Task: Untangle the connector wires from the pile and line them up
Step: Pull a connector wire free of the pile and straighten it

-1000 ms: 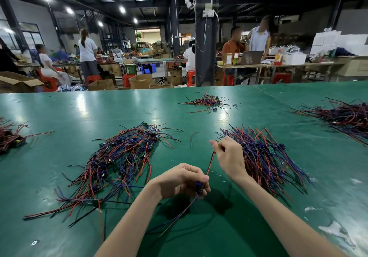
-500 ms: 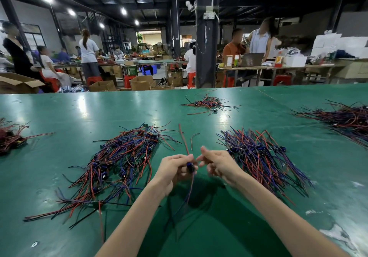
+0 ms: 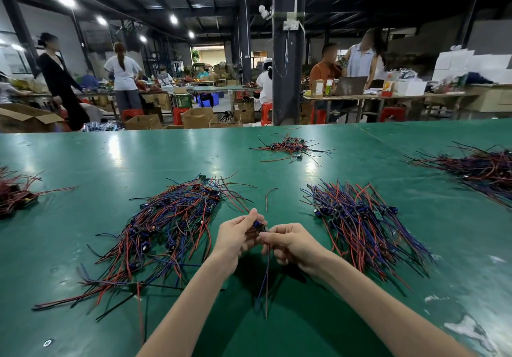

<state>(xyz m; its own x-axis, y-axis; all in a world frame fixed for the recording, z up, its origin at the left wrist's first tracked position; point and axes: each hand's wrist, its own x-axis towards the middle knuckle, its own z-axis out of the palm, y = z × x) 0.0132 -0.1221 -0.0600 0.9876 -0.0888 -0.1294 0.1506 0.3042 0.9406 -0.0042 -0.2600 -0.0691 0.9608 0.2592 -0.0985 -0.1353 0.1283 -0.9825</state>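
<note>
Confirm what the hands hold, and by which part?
One red-and-blue connector wire. The left hand and right hand both pinch it at its dark blue connector end; the rest hangs free below.

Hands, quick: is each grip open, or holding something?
Left hand: grip closed on a connector wire at its blue end.
Right hand: grip closed, pinching the same wire.

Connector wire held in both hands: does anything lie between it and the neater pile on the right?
Nothing visible does. The left hand and right hand hold the connector wire above the table; only bare green surface separates it from the neater pile. A stray red wire lies farther back, off that path.
</note>
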